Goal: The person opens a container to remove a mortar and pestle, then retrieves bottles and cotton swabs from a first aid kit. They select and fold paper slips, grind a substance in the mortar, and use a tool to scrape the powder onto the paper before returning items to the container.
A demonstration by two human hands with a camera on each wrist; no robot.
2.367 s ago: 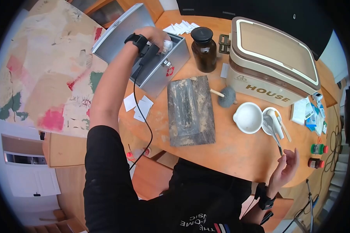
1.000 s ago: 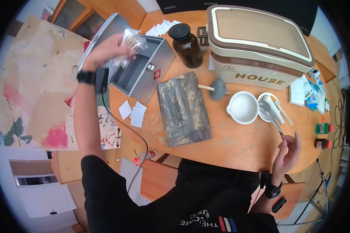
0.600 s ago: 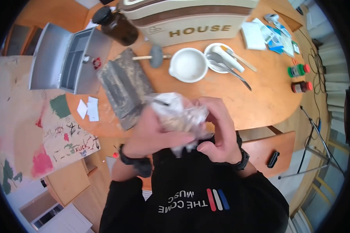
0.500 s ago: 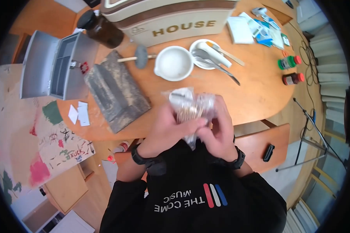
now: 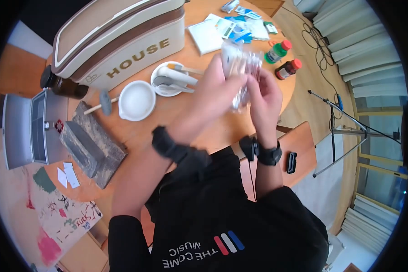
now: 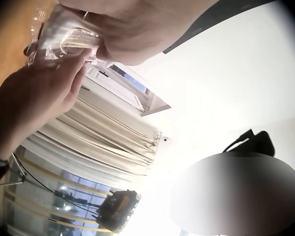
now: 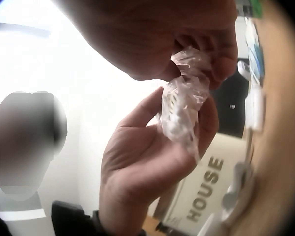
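Observation:
My left hand (image 5: 208, 97) and right hand (image 5: 266, 99) both hold a crinkled clear plastic bag of cotton swabs (image 5: 241, 59) in front of the body, raised over the right part of the table. The right wrist view shows white swab tips through the plastic bag (image 7: 179, 110). There, the fingers of my right hand (image 7: 157, 34) pinch its gathered end, while my left hand (image 7: 142, 162) supports its other end between thumb and fingers. Beyond the bag lie flat packets (image 5: 238, 29); beside the hands stand a green bottle (image 5: 278, 52) and a dark red-capped bottle (image 5: 288, 69).
A cream box marked HOUSE (image 5: 136, 52) stands at the back. Near it are a white mortar (image 5: 137, 100) and a small dish (image 5: 160, 68) with a pestle and spoon. Further left lie a stone slab (image 5: 90, 147), a stone-headed mallet (image 5: 105, 102) and an open metal box (image 5: 40, 127).
My left hand has taken the swab bag out of the metal box and brought it to my right hand. Both hands have since moved right with it, and the head view has turned right.

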